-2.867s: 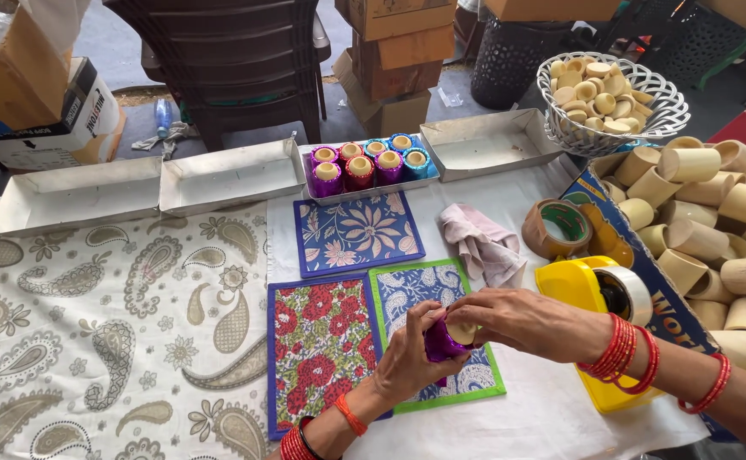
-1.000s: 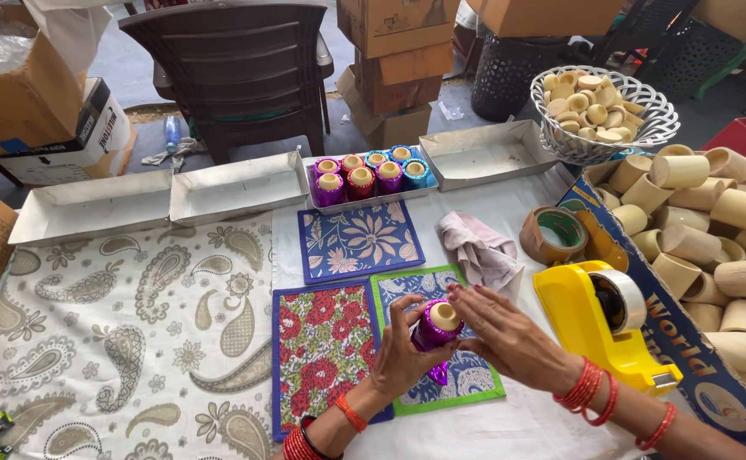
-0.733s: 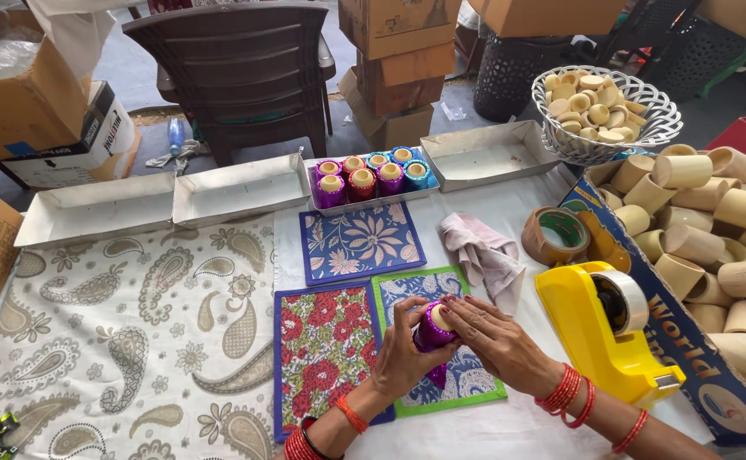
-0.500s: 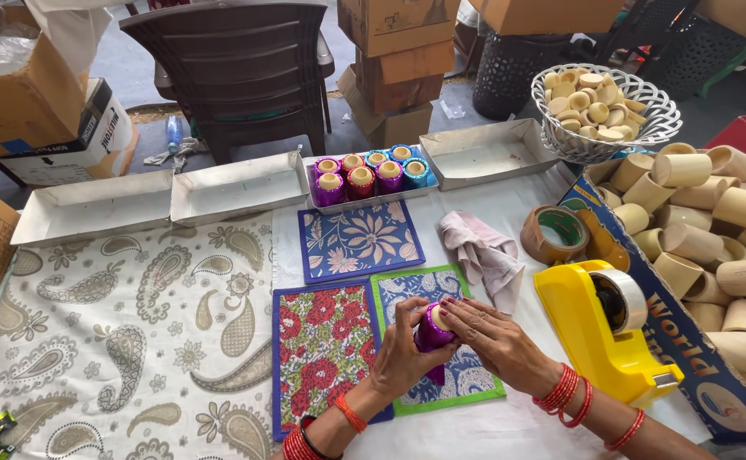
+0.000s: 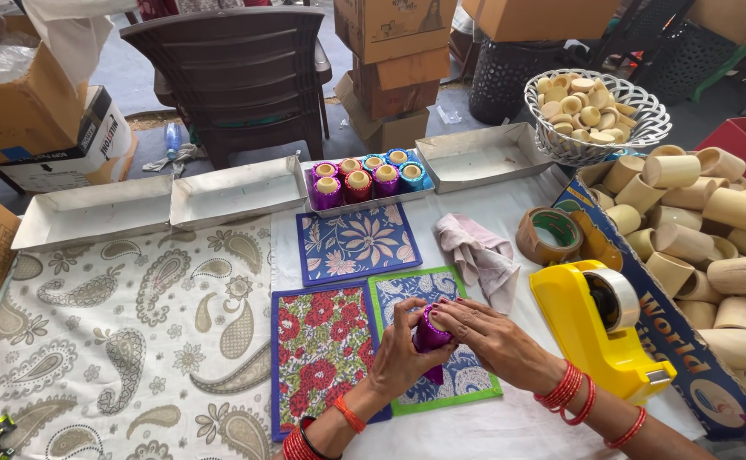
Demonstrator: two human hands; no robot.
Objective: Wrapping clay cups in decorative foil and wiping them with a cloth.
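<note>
Both hands, the left hand and right hand, now close together around the purple foil cup over the green-edged printed mat, hiding the cream top seen a second ago, so the wrapping seems nearly closed.

Your frame was bright and evenly lit by soft daylight; no single source showed. Shadows were faint: a weak one lay under your left hand and right hand on the green-bordered floral mat. The yellow plastic tape dispenser carried mild glare. Focus held sharp at centre. The wide lens bent the table edges slightly, and corners softened.
</note>
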